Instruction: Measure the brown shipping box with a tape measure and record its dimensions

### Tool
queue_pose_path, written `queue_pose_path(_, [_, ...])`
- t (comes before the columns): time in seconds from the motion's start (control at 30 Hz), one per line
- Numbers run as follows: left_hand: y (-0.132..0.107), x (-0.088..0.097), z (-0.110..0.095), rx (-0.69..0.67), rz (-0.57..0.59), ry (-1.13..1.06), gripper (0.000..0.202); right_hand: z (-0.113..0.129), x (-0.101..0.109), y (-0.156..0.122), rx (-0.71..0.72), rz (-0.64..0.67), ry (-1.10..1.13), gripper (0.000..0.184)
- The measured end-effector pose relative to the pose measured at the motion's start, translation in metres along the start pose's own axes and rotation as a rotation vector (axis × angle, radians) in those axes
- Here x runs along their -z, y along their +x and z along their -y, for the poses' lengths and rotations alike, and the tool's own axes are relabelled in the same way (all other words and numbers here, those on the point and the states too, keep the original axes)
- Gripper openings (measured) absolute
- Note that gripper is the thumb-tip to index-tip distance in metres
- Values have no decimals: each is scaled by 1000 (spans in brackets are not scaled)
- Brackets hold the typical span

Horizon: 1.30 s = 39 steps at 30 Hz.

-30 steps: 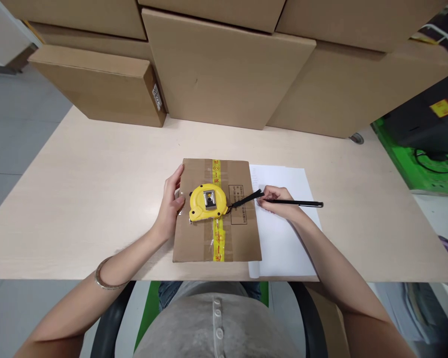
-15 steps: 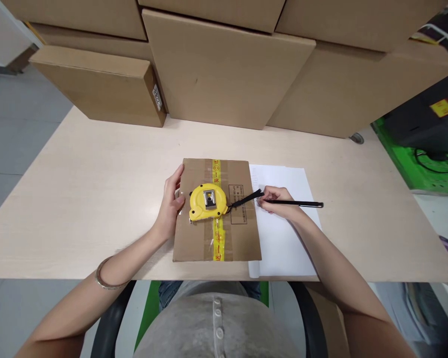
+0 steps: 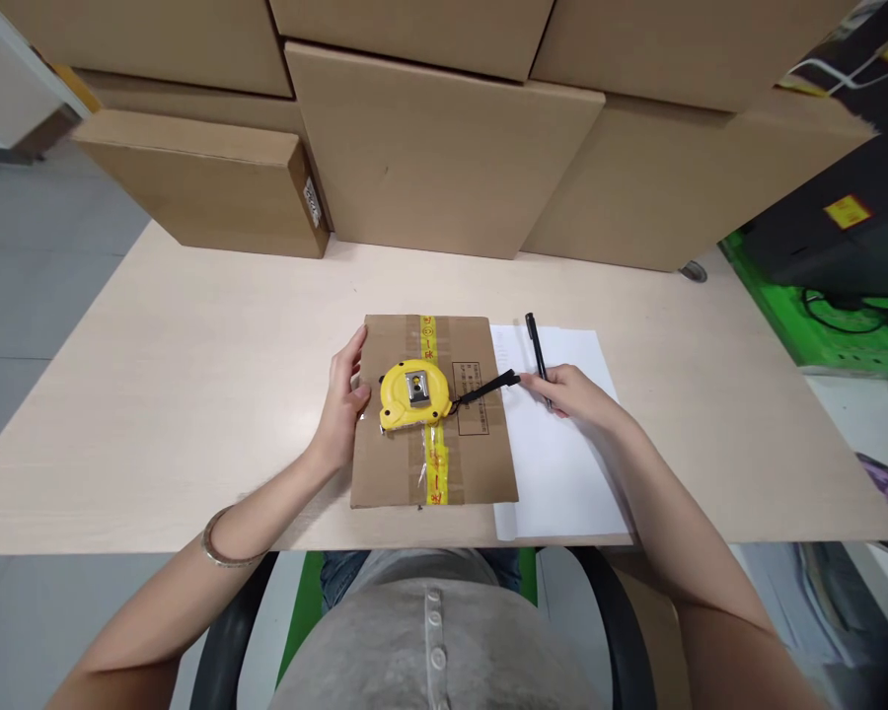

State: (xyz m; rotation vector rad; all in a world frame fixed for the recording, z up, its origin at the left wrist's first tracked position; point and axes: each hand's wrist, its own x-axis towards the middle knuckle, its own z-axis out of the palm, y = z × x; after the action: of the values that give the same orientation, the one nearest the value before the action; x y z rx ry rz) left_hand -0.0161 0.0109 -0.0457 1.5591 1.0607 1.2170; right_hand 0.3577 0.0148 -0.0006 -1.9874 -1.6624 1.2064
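My left hand [image 3: 342, 404] grips the left edge of a flat cardboard box [image 3: 385, 468], its thumb on top. Yellow printed tape [image 3: 437, 473] runs down the box's middle. A yellow tape measure [image 3: 396, 390] lies on the box, its black wrist strap [image 3: 488, 386] reaching past the right edge. My right hand [image 3: 569, 390] is closed around a black pen [image 3: 537, 345], which points up and away over white paper [image 3: 562, 473]. The fingertips are beside the strap's end; whether they touch it I cannot tell. Part of the paper is hidden under the box.
Large cardboard boxes [image 3: 444, 158] are stacked along the table's back edge. A smaller carton [image 3: 192, 187] stands at the back left. On the right are a green surface [image 3: 777, 325] with dark equipment and a cable. The chair's armrests flank me below the table [image 3: 192, 394].
My right hand has turned the pen from lying sideways to pointing away from me, and has shifted slightly right. The box's near edge has lifted slightly. My left hand keeps its hold.
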Motion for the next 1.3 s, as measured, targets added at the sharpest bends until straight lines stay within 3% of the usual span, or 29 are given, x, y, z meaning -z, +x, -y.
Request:
queue_pose_path(0.13, [0, -1, -1, 23, -6, -27, 73, 10, -3, -6, -70, -112, -272, 59])
queue_pose_path(0.27, [2, -2, 0, 42, -8, -55, 74, 26, -9, -9, -97, -120, -433, 58])
queue_pose_path(0.37, [2, -3, 1, 30, -15, -53, 72, 41, 1, -13, -101, -93, -479, 56])
queue_pose_path(0.43, [2, -3, 3, 25, -26, -61, 69, 56, 12, -18, -68, -158, -471, 52])
queue_pose_path(0.53, [2, -3, 5, 23, -28, -75, 69, 88, 21, -27, 236, -227, -326, 44])
queue_pose_path(0.63, [2, -4, 5, 15, -16, -62, 70, 125, 10, -29, 666, 30, -233, 65])
queue_pose_path(0.7, [2, -4, 3, 4, -18, -58, 70, 145, -3, -24, 797, 175, -306, 78])
queue_pose_path(0.8, [2, -4, 0, -24, -30, -45, 69, 163, -17, -13, 868, 243, -420, 71])
queue_pose_path(0.93, [2, -3, -2, -36, -36, -38, 69, 165, -19, -17, 861, 282, -397, 57])
queue_pose_path(1.07, [6, -2, 0, 2, -23, -91, 72, 160, -22, -37, 715, 248, -296, 67])
queue_pose_path(1.13, [9, -1, 1, 21, -4, -109, 73, 159, -22, -42, 719, 225, -313, 59])
queue_pose_path(1.2, [11, 2, -1, 44, 7, -112, 75, 161, -19, -40, 733, 237, -321, 45])
queue_pose_path(1.3, [3, 13, -14, 28, 1, -78, 74, 165, -4, -27, 713, 258, -151, 44])
